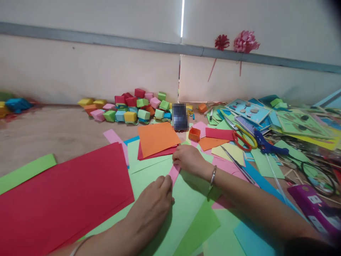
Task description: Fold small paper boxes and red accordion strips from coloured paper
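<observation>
A narrow pink paper strip (174, 174) runs at a slant between my two hands, above light green sheets (151, 179). My left hand (156, 199) has its fingers closed on the strip's near end. Farther off, my right hand (189, 158) pinches the far end, its fingertips close to the orange and red sheets. A stack of red paper (69, 195) lies left of my left hand. Just beyond my right hand sits a small open orange paper box (194, 134). My fingers hide both ends of the strip.
Small coloured paper boxes (130, 117) are piled along the wall beside a dark, blurred-out object (180, 117). To the right lie red-handled scissors (242, 140), a blue glue gun (266, 144) with its cord, a pen or blade (237, 164) and a purple device (314, 206). Paper flowers (245, 42) hang on the rail.
</observation>
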`<state>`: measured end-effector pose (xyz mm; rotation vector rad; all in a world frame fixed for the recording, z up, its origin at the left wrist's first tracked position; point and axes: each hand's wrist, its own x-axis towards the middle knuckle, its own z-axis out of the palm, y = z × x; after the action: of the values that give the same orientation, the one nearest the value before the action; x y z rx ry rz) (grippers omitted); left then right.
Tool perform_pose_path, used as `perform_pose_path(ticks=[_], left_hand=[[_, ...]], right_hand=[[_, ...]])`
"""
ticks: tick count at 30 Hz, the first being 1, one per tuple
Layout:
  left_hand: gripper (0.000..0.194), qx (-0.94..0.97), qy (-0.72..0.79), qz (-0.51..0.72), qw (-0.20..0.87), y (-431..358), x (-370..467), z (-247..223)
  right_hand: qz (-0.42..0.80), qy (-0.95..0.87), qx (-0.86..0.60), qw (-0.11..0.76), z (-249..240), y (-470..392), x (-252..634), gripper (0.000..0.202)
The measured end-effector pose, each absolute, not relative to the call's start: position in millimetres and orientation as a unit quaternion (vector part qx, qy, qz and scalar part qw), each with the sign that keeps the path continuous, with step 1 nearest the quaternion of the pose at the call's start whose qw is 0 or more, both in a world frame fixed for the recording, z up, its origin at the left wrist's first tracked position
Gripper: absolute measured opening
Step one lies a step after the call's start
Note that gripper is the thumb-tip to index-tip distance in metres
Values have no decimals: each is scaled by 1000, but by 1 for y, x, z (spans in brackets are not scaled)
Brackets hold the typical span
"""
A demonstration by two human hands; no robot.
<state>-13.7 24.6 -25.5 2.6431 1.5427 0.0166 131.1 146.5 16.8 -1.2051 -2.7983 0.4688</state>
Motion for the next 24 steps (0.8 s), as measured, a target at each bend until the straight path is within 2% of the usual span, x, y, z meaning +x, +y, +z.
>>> perform_pose_path(ticks=[4, 7, 17, 24], left_hand=[[20, 841, 541, 7, 3, 12, -2, -40], [27, 840, 542, 13, 0, 9, 2, -40], [30, 866, 497, -60, -5, 20, 7, -15], [29, 873, 470, -127, 21, 24, 8, -2]], right_hand=[[52, -943, -329, -12, 17, 124, 133, 17], [-20, -963, -268, 16, 6, 99, 140, 18], [-73, -949, -305, 31, -5, 84, 153, 28], [-132, -925, -356, -4, -11, 95, 156, 30]])
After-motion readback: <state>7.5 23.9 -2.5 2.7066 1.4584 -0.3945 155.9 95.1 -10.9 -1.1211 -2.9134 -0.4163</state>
